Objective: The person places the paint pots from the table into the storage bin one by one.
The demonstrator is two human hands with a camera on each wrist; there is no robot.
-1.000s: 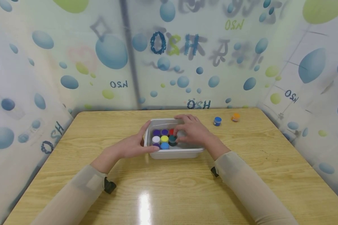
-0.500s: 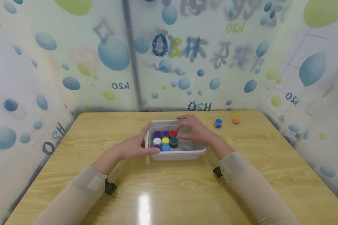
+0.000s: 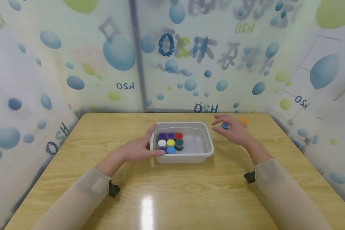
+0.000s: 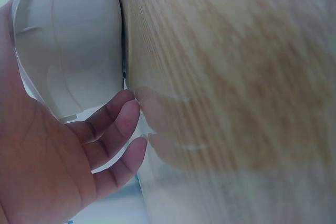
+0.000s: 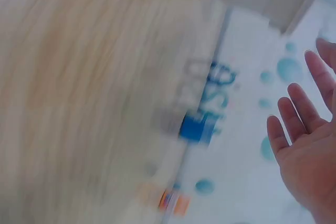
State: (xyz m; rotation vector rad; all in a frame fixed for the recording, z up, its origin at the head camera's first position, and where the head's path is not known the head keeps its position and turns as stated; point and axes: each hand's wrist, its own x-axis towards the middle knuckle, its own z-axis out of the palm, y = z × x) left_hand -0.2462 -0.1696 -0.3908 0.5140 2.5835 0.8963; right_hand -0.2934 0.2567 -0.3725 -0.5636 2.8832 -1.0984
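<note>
A white plastic bin (image 3: 187, 158) stands on the table. Small lidded jars sit together in its left part, among them a red-lidded jar (image 3: 179, 136), a yellow-lidded jar (image 3: 171, 143) and a white-lidded jar (image 3: 162, 143). My left hand (image 3: 136, 149) holds the bin's left end, thumb along the near rim and a finger at the far side. In the left wrist view, other fingers (image 4: 121, 124) hang loosely below the bin (image 4: 84, 40). My right hand (image 3: 233, 129), nothing in its grasp, hovers with parted fingers around a blue jar (image 3: 225, 126), apparently not touching it.
An orange jar (image 3: 244, 122) stands at the back right of the wooden table (image 3: 189, 195), just beyond my right hand. Behind the table's far edge hangs a patterned curtain (image 3: 172, 80), with side panels left and right.
My right hand has come out of the bin and moved right, over to the blue jar. The left hand stays on the bin; the jars inside have kept their places.
</note>
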